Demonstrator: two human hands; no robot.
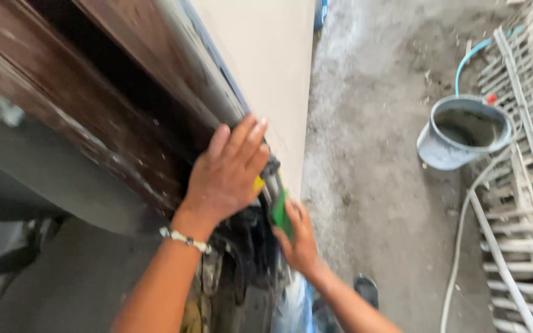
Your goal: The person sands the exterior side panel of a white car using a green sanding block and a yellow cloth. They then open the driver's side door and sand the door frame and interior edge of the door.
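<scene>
While the left hand (226, 176) lies flat, fingers spread wide, against the edge of a dark brown door (94, 92), the right hand (297, 237) at its 4 o'clock holds a green tool (280, 213), its grip closed around it. That green tool sits near the middle of the view, just below and right of the left hand, pressed close to the door edge where it meets the pale wall (266, 68). A small yellow piece (258, 183) shows under the left palm; what it belongs to cannot be told. The left wrist wears a beaded bracelet (185, 239). Below both hands hangs a bundle of dark, blurred stuff (248, 253), too smeared to name.

Farther out, at 3 o'clock from the hands, lies a grey concrete floor (371, 185). A grey bucket (461, 132) stands on it at 2 o'clock, with dark contents inside and a blue hose (467, 58) curving above it. White metal grilles (525, 185) lie at the right border, and a white hose (464, 234) trails along beside them. A dark shoe (365, 288) shows at 5 o'clock, by the right forearm.
</scene>
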